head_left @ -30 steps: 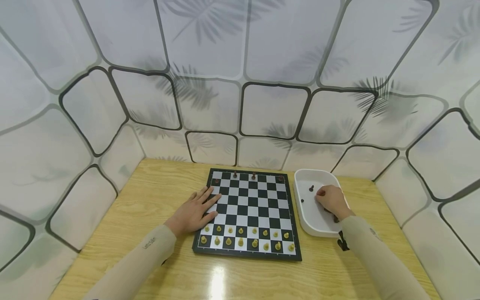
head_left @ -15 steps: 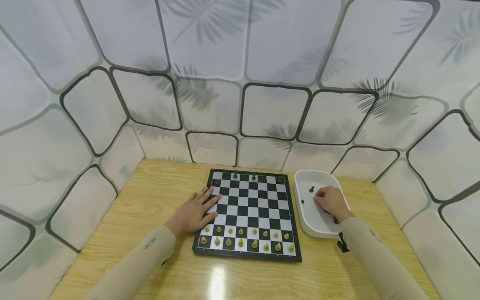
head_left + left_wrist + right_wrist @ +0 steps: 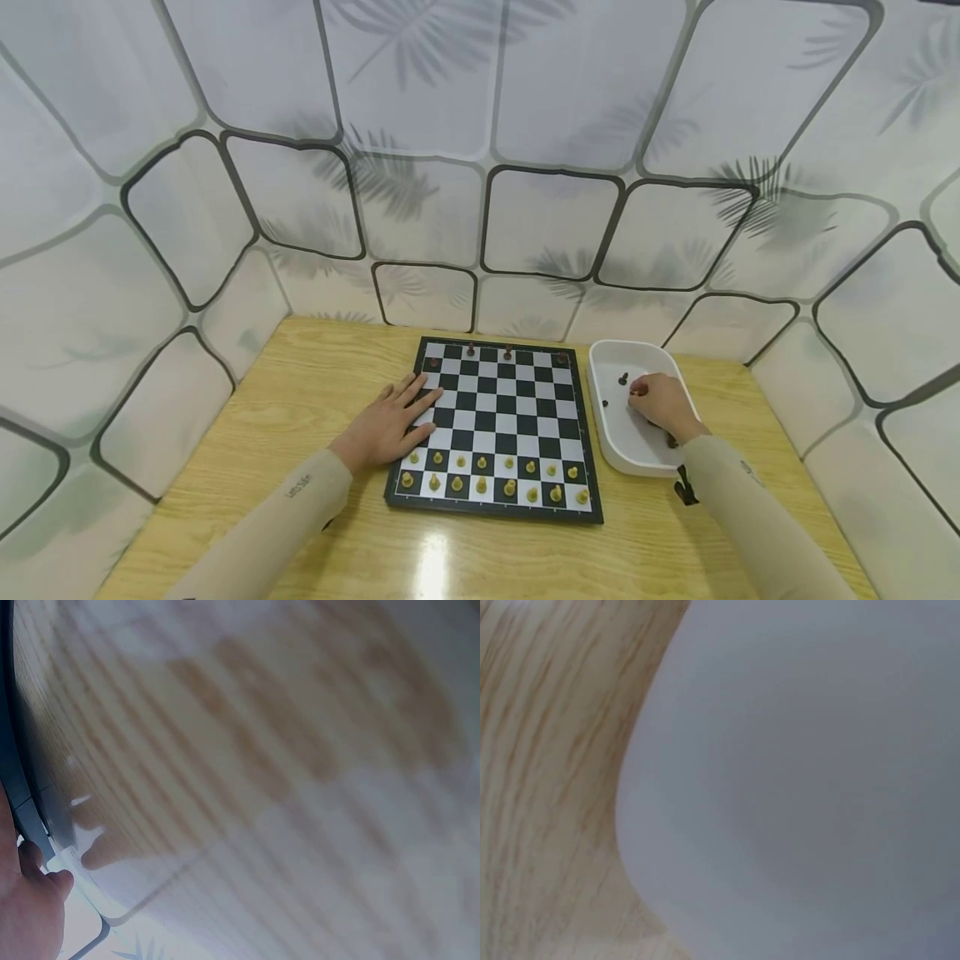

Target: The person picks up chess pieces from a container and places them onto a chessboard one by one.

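Observation:
My left hand (image 3: pixel 388 423) lies spread and flat over the left edge of the chessboard (image 3: pixel 495 511), fingers on its squares. Yellow chess pieces (image 3: pixel 482 483) fill the two near rows. Across the far row stand a few dark chess pieces (image 3: pixel 507 353). My right hand (image 3: pixel 663 403) reaches into the white tray (image 3: pixel 615 454) with bent fingers, and seems to pinch a small dark chess piece (image 3: pixel 633 392), mostly hidden. Another dark chess piece (image 3: pixel 623 378) lies in the tray near the fingertips. The right wrist view shows only the tray's wall (image 3: pixel 667 825), not the hand.
A wooden table (image 3: pixel 300 367) carries the board, with the tray just right of it. Patterned walls (image 3: pixel 420 217) close in the back and both sides. More dark pieces (image 3: pixel 672 440) lie partly hidden under the right hand.
The right hand's fingers have shifted very slightly left inside the tray, and a bit of a dark piece shows at the fingertips. The left hand has stayed in place.

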A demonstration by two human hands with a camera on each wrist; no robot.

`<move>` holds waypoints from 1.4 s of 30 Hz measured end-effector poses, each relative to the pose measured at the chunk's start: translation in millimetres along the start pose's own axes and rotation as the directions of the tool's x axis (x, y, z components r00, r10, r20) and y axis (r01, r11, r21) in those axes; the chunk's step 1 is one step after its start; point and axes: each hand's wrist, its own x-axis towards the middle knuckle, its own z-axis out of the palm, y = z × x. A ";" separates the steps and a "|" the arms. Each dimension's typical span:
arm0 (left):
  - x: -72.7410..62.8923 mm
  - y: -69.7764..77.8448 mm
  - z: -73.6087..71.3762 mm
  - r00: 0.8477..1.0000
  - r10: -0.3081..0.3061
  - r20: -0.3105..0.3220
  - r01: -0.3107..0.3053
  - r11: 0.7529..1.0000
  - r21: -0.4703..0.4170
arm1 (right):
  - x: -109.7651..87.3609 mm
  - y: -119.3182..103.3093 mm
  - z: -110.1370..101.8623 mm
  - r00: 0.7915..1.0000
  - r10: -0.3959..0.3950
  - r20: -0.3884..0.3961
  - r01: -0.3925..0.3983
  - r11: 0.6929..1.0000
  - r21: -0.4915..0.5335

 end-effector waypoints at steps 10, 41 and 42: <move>0.4 -0.9 0.8 1.000 0.001 -0.002 -0.001 1.000 -0.002 | 0.3 0.2 -0.3 1.000 0.020 0.014 -0.020 0.999 0.031; 1.0 -1.8 1.4 1.000 0.004 0.002 -0.004 1.000 0.007 | 18.6 -53.1 -24.2 0.987 -0.050 -0.154 0.075 0.984 0.164; 1.1 -1.9 1.6 1.000 0.004 0.002 -0.004 1.000 0.007 | 20.0 -55.1 -24.4 0.985 -0.056 -0.164 0.085 0.981 0.173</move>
